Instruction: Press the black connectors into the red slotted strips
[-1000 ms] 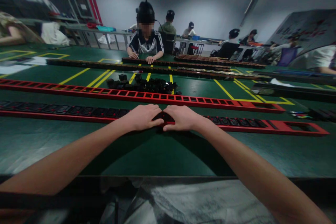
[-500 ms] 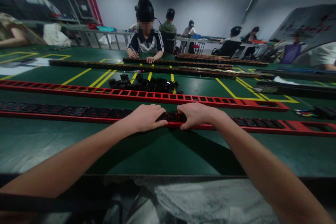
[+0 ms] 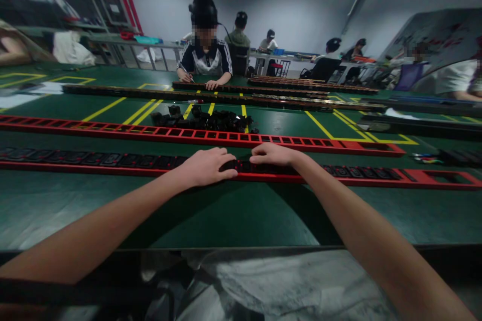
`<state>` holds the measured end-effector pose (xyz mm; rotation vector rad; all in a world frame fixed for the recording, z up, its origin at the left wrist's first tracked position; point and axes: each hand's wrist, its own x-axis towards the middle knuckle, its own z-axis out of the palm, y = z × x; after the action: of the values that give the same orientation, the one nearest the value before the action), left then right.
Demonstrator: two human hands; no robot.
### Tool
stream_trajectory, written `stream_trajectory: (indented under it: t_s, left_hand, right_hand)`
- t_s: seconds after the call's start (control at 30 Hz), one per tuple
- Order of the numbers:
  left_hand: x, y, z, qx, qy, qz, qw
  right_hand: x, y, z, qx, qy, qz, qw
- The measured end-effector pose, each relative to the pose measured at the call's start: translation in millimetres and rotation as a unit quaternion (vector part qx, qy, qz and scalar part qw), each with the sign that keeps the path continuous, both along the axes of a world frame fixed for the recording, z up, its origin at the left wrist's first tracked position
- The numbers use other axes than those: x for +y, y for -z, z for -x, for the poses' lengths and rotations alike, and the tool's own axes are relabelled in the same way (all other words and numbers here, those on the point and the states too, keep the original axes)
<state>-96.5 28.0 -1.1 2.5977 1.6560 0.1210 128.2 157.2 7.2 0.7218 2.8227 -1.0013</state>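
Two bare hands lay on the green surface (image 3: 233,215): the left hand (image 3: 205,166) and the right hand (image 3: 273,154). Two long red strips ran across it, the near strip (image 3: 376,176) under both hands and the far strip (image 3: 301,141) behind it. One heap of black parts (image 3: 205,119) sat beyond them. One person in a striped top (image 3: 205,57) sat opposite; farther back, at least four more people showed, blurred.

Both forearms reach forward, left hand (image 3: 205,167) and right hand (image 3: 273,154) lying palm-down, fingers extended, slightly apart.
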Motion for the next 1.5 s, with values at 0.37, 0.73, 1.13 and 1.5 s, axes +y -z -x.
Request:
stream_trajectory:
  t_s: [0.37, 0.73, 1.13, 1.5]
  left_hand:
    - [-0.6, 1.4, 0.5, -0.001, 0.008, -0.007, 1.000]
    - [-2.0, 0.6, -3.2, 0.020, 0.016, -0.025, 0.999]
    - [-2.9, -3.6, -6.1, 0.042, 0.012, -0.019, 0.999]
    - [2.0, -4.5, -3.7, 0.044, 0.029, -0.006, 0.999]
  right_hand:
    - [-0.5, 2.1, -2.1, 0.011, -0.001, -0.002, 1.000]
    - [-2.2, -1.1, -1.3, -0.005, 0.007, -0.008, 1.000]
    - [-1.1, 1.0, 0.3, 0.006, -0.001, -0.014, 1.000]
    - [-1.3, -0.4, 0.0, -0.008, -0.005, -0.033, 0.999]
